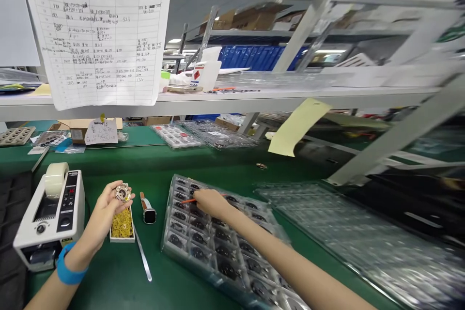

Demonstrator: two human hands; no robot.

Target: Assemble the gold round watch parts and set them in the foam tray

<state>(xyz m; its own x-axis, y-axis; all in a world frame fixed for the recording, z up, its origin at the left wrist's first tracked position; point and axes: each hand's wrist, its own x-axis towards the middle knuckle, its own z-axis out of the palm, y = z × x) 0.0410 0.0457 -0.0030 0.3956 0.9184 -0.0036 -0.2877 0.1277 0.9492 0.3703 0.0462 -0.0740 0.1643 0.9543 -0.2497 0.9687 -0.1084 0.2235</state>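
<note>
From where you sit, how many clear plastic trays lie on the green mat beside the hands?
2: a tray under the right hand, holding rows of dark round parts, and a second tray further right. More could be stacked beneath them.

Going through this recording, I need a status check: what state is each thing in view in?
Left hand: palm up, holding a round metal part
Right hand: pinching an orange stick above the tray
Clear plastic tray: lying on the green mat, pockets holding dark round parts
Small box: open, full of yellow parts
Tape dispenser: clear tape roll loaded
Handwritten sheet: hanging in front of the shelf
</note>
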